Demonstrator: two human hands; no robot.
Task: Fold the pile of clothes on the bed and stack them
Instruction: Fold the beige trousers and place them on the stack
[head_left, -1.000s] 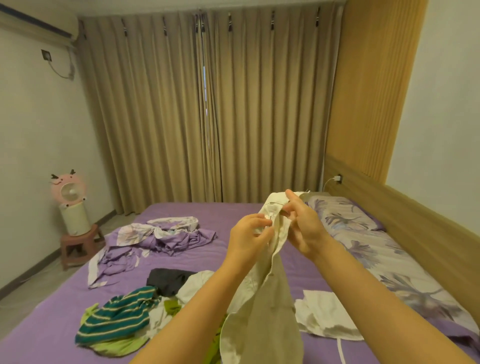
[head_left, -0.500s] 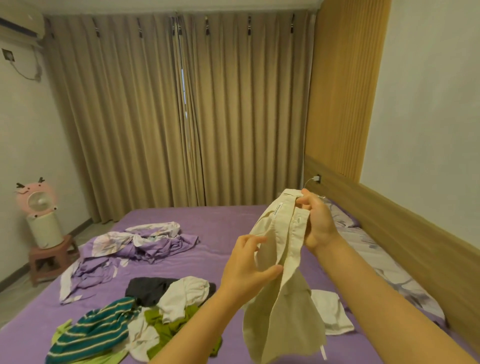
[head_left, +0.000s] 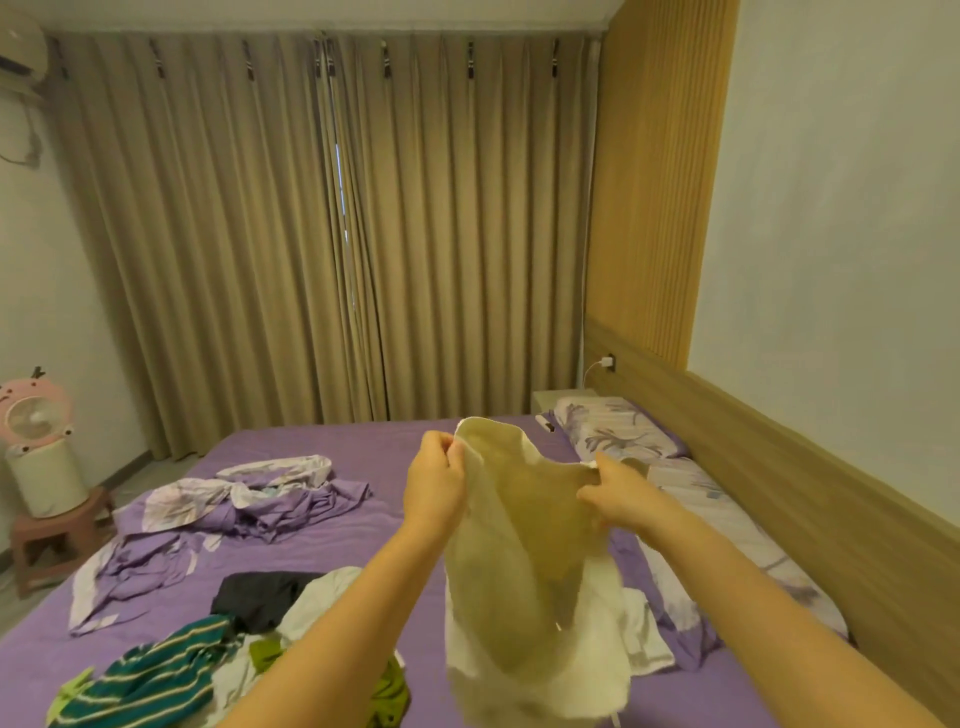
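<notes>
A cream-coloured garment (head_left: 524, 561) hangs in the air in front of me, blurred by motion. My left hand (head_left: 435, 486) pinches its top edge on the left, and my right hand (head_left: 615, 493) grips the top edge on the right, spreading it between them. Below and to the left, a pile of clothes (head_left: 218, 654) lies on the purple bed (head_left: 363, 525): a green striped top, a black piece, white pieces and a lime green one. Another white garment (head_left: 641, 642) lies on the bed behind the one I hold.
A crumpled purple floral sheet (head_left: 223, 519) lies at the bed's left. Floral pillows (head_left: 618, 431) line the wooden headboard (head_left: 779, 483) on the right. A pink fan (head_left: 36, 415) stands on a stool by the left wall. Beige curtains cover the far wall.
My hands have moved apart along the garment's top edge, opening it out. The garment has dropped lower and swings.
</notes>
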